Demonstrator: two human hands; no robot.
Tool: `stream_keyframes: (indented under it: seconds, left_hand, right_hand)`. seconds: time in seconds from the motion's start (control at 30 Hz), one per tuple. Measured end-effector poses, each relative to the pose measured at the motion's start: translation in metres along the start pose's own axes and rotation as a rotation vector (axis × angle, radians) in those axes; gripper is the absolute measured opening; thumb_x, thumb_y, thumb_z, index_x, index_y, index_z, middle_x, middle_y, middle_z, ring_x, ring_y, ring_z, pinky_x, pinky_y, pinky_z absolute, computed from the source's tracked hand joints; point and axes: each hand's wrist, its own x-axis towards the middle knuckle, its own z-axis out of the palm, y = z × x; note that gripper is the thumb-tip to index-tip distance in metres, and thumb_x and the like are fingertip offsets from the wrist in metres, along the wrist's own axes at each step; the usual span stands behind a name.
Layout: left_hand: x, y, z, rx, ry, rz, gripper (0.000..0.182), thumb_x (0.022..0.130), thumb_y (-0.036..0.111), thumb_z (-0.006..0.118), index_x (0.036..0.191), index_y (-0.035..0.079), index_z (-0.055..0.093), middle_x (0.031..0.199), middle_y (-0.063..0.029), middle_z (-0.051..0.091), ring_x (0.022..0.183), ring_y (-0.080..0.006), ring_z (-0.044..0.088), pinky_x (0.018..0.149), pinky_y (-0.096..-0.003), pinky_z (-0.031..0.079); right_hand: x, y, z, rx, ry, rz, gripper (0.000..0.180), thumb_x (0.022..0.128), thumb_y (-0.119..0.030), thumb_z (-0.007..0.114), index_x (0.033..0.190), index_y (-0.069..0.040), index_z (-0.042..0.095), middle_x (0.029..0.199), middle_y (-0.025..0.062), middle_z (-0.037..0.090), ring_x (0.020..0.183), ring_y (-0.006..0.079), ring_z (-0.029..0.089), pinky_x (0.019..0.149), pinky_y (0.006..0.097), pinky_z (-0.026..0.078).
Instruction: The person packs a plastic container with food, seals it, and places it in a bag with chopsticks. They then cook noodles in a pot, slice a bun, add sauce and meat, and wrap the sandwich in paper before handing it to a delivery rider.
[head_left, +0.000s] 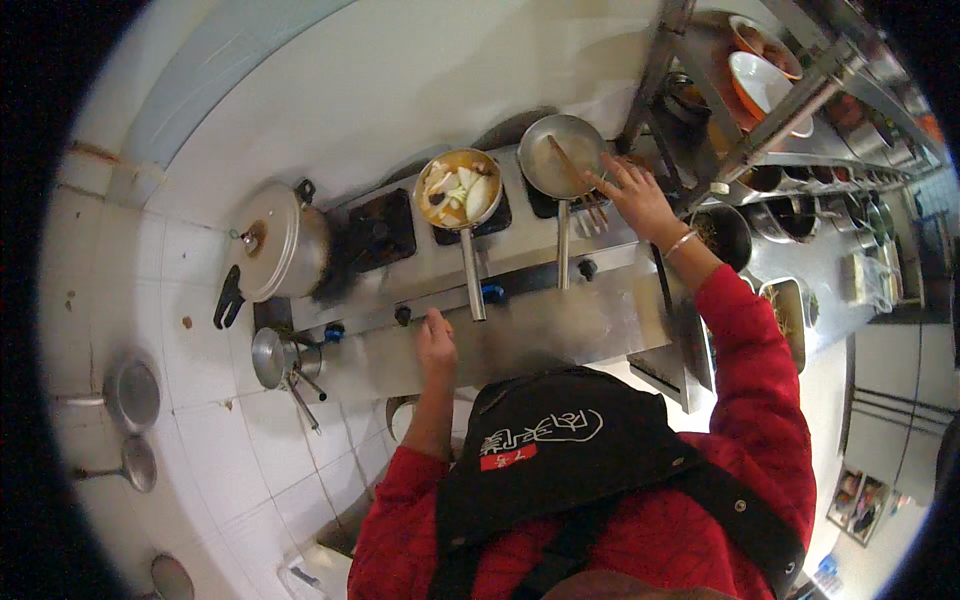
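Observation:
My right hand is at the right rim of a metal saucepan with pale contents. Its fingers are spread, and the fingertips are close to a wooden utensil that leans across the pan's rim; whether they touch it is unclear. My left hand is in front of the stove's front edge, near a black knob and left of a long metal pan handle. That handle belongs to a pan of orange broth holding white leafy pieces and dark bits. Its fingers look loosely bent, and nothing shows in them.
A large lidded pressure cooker stands at the stove's left end, beside a bare burner. Small metal pots hang at the front left. To the right, a metal shelf frame carries bowls above several food containers.

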Motion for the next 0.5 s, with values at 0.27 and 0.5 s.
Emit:
stream_keyframes:
  seconds: [0.27, 0.5]
  left_hand:
    - [-0.047, -0.11, -0.039, 0.344, -0.001, -0.008, 0.033, 0.096, 0.031, 0.061, 0.104, -0.001, 0.063, 0.095, -0.017, 0.067, 0.09, -0.0286, 0.063, 0.084, -0.0401, 0.048]
    - [-0.071, -0.174, -0.083, 0.214, -0.001, -0.468, 0.04, 0.092, 0.035, 0.065, 0.109, 0.0, 0.067, 0.102, -0.0198, 0.07, 0.092, -0.0319, 0.067, 0.081, -0.0431, 0.051]
  right_hand:
    - [0.029, 0.0, 0.049, 0.106, -0.163, -0.277, 0.078, 0.079, -0.022, 0.073, 0.149, -0.032, 0.041, 0.153, 0.0069, 0.039, 0.13, 0.0337, 0.048, 0.108, 0.0493, 0.041]
    - [0.037, -0.015, 0.064, 0.263, -0.255, -0.21, 0.082, 0.075, -0.011, 0.073, 0.149, -0.025, 0.041, 0.153, 0.0085, 0.039, 0.137, 0.0313, 0.043, 0.11, 0.05, 0.037]
